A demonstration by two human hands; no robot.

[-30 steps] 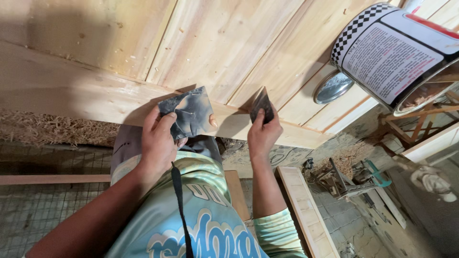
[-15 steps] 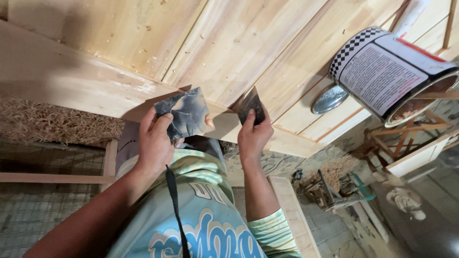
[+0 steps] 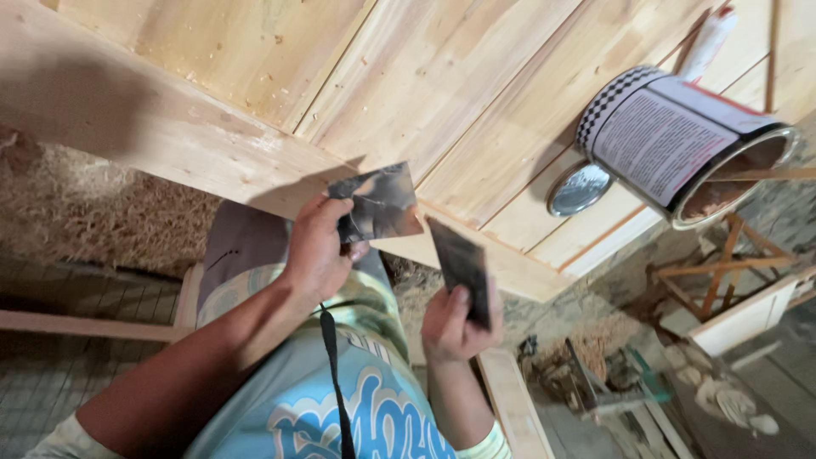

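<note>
My left hand grips a worn, dark sheet of sandpaper by its lower edge, held just off the front edge of a pale wooden panel. My right hand holds a second, smaller dark piece of sandpaper upright between thumb and fingers, a little below and to the right of the first sheet. The two pieces are apart, with a small gap between them. Both hands are in front of my light blue printed shirt.
An open metal can with a checkered band stands on the panel at the right, its round lid lying beside it. Wood shavings cover the floor at left. Wooden frames and scrap pieces lie at the right.
Both hands have come down and away from the panel's edge. The right hand dropped lower with its piece, and the two pieces now sit apart in front of my body.
</note>
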